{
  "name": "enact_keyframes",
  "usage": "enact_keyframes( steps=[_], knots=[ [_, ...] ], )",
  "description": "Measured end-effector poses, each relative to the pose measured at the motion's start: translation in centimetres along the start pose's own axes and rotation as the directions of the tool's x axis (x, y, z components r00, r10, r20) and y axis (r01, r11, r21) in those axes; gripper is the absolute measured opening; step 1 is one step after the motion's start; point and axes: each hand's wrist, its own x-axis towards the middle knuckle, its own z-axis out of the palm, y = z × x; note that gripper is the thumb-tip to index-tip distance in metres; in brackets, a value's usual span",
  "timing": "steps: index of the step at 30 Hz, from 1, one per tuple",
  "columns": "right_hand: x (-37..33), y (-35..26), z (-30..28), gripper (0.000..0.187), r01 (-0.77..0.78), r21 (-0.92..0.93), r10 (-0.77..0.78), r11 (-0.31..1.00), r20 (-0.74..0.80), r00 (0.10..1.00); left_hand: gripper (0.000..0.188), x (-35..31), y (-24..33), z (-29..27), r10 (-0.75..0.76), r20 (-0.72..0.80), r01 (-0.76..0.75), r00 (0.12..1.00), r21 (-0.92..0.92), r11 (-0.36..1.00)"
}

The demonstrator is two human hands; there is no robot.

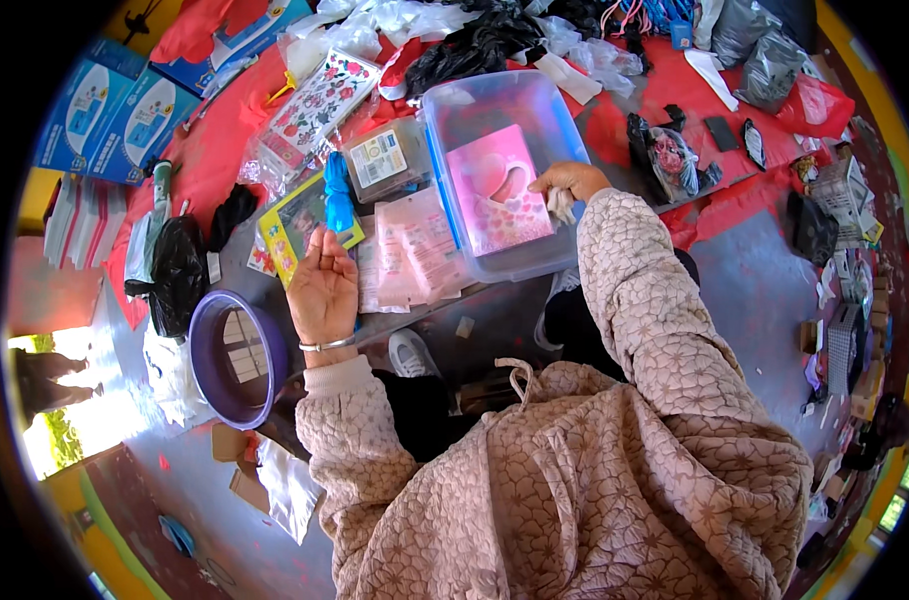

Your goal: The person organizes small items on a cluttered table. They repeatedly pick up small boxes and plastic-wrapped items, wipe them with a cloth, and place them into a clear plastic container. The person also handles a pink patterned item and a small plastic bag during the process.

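Note:
A clear plastic bin [520,262] with a blue edge on its left side stands in front of me. In it lies a pink booklet or flat box [480,215] with a heart pattern. My right hand [572,182] is over the bin's right side, its fingers closed on a crumpled pale cloth [563,207] at the right edge of the pink item. My left hand [323,285] is raised, palm showing and fingers loosely extended, with nothing in it. Close to it are a yellow-edged picture packet [282,240], a blue tied bundle [338,195] and pink printed packets [415,245].
A purple basin [203,365] stands at the left, below a black plastic bag [178,270]. Behind the bin are a clear box with a label [377,158], a rose-patterned sheet [320,105] and black plastic bags [475,55]. Blue cartons [115,115] stand at the far left.

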Motion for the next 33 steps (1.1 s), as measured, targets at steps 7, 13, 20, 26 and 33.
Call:
enact_keyframes(
  steps=[7, 13, 20, 26, 33],
  knots=[
    [0.2, -0.3, 0.3, 0.037, 0.110, -0.506, -0.210, 0.856, -0.145, 0.967, 0.023, -0.1, 1.1, -0.6, -0.010, -0.003, 0.010, 1.000, -0.010, 1.000],
    [0.7, 0.6, -0.3, 0.032, 0.233, -0.673, -0.251, 0.702, 0.071, 0.965, 0.024, -0.4, 2.0, -0.7, 0.008, 0.050, -0.007, 0.999, -0.010, 1.000],
    [-1.1, -3.0, 4.0, 0.027, -0.161, -0.906, -0.018, 0.390, -0.183, 0.983, 0.027, -0.5, 2.1, -1.2, -0.011, 0.029, 0.010, 1.000, 0.044, 0.999],
    [-3.7, -8.1, 3.1, 0.019, -0.114, -0.906, -0.484, 0.407, -0.320, 0.814, 0.025, -0.3, 2.2, -1.1, -0.020, 0.016, 0.019, 1.000, 0.050, 0.999],
    [0.7, -7.2, 7.0, 0.040, 0.140, -0.875, -0.690, 0.463, -0.257, 0.677, 0.019, -0.2, -0.5, -0.3, -0.129, 0.024, 0.125, 0.991, 0.133, 0.983]
  ],
)
